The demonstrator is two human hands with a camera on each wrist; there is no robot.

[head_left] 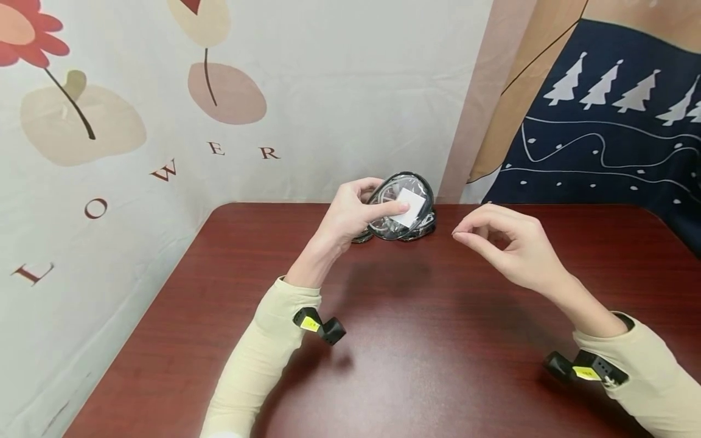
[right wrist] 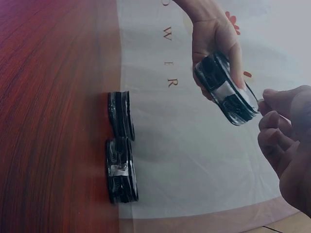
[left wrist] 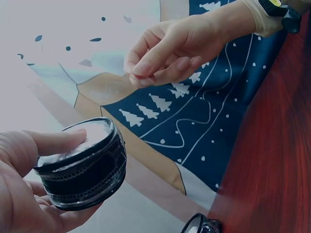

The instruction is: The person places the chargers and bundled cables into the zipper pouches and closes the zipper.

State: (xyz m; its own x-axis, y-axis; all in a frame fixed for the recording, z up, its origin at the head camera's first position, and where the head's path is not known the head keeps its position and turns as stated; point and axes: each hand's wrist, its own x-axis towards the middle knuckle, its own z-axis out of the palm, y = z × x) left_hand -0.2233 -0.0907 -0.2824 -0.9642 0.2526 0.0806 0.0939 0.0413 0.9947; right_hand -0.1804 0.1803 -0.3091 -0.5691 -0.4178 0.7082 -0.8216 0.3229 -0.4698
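My left hand (head_left: 350, 210) holds up a small round case (head_left: 390, 188) with black edging, a clear face and a white label. Its thumb presses on the label while the other fingers support the underside, as the left wrist view shows. Rows of stitch-like or toothed trim run around the black side of the case (left wrist: 87, 174). To the right, my right hand (head_left: 512, 246) is raised with thumb and forefinger tips together and the other fingers curled. No held thing shows between those tips. In the right wrist view these fingertips (right wrist: 264, 103) overlap the case's edge.
Two similar round black cases, one (right wrist: 120, 114) beside another (right wrist: 121, 170), rest on the dark red wooden table (head_left: 405, 365) near its back edge. A printed cloth (head_left: 356, 91) hangs behind the table, with a dark blue tree-patterned part (head_left: 613, 134) at right.
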